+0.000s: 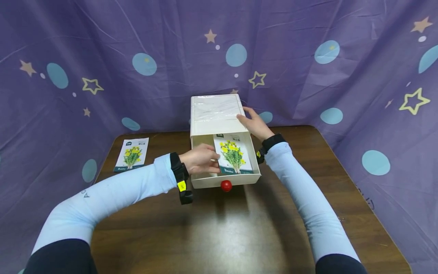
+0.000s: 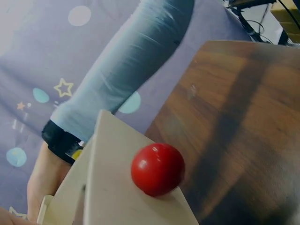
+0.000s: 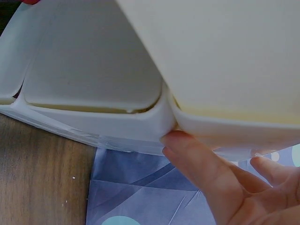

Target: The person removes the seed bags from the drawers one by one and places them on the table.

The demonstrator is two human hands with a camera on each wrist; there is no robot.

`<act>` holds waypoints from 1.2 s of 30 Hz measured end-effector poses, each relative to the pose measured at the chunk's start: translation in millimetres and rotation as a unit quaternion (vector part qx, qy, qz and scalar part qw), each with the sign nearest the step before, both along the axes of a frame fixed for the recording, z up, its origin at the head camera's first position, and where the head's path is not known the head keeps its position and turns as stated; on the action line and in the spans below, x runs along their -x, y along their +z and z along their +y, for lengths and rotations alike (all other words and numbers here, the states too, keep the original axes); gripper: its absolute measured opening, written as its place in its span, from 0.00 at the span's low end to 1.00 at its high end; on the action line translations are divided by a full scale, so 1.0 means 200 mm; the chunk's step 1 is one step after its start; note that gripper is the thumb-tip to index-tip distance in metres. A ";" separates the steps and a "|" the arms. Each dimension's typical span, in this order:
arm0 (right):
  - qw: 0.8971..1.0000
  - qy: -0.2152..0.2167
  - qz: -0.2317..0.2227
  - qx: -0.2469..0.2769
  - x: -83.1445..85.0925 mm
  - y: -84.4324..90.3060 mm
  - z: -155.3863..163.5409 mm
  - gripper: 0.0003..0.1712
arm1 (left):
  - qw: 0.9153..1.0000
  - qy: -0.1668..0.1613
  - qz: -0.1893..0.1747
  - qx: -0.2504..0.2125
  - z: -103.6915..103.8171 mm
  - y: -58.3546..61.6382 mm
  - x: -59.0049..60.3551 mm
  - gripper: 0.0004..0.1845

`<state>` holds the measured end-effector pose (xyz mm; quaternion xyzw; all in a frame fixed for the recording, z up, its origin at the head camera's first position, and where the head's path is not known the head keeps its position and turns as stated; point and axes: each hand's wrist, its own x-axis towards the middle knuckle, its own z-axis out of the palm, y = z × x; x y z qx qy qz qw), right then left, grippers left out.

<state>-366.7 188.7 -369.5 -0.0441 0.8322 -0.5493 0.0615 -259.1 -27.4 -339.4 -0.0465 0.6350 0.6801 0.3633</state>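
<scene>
A white drawer box (image 1: 213, 112) stands at the back of the brown table (image 1: 232, 228). Its drawer (image 1: 224, 180) with a red knob (image 1: 226, 185) is pulled out. A seed packet (image 1: 234, 154) printed with yellow flowers lies inside the drawer. My left hand (image 1: 212, 158) reaches into the drawer and pinches the packet's left edge. My right hand (image 1: 245, 116) rests with straight fingers on the box's right side. In the right wrist view its thumb (image 3: 192, 161) presses the box's (image 3: 211, 56) edge. The left wrist view shows the knob (image 2: 157, 168) close up on the drawer front (image 2: 117, 187).
A second seed packet (image 1: 132, 154) lies flat on the table's far left. A purple cloth with stars and dots (image 1: 102, 57) hangs behind and around the table. The table edges drop off left and right.
</scene>
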 end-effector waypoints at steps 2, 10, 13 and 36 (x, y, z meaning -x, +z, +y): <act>1.000 0.001 0.000 0.003 0.00 0.00 0.00 0.39 | 1.000 -0.008 0.004 0.009 0.01 -0.01 0.00 0.18; 1.000 0.011 -0.001 0.009 0.00 0.00 0.01 0.40 | 0.999 -0.018 0.017 0.029 0.01 -0.02 0.00 0.15; 1.000 0.015 0.000 0.009 0.00 0.01 0.01 0.40 | 0.999 -0.011 0.034 0.041 0.00 -0.02 -0.01 0.15; 1.000 0.012 -0.004 0.008 0.01 0.01 0.01 0.39 | 0.995 -0.044 0.014 -0.087 -0.17 0.17 -0.25 0.19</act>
